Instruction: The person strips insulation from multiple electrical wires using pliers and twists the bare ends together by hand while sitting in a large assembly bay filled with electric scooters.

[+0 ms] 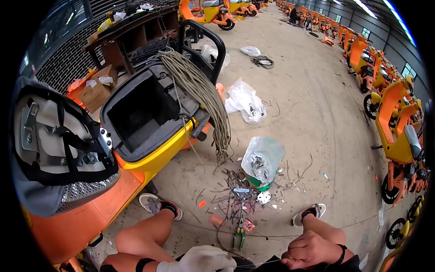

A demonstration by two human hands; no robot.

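My left hand, in a whitish glove, is low at the bottom edge with its fingers curled. My right hand, bare, is closed in a pinch to its right. A thin pale strand runs taut between the two hands; whether it is wire or thread I cannot tell. Pliers with green and yellow handles lie on the floor just ahead of my hands. Beyond them are scattered dark strips and a light blue piece.
A yellow-orange scooter stands at left, its seat flipped up and storage bin open. Bundled cords hang over its rear. Plastic bags lie on the floor. Rows of scooters line the right; a person is far off.
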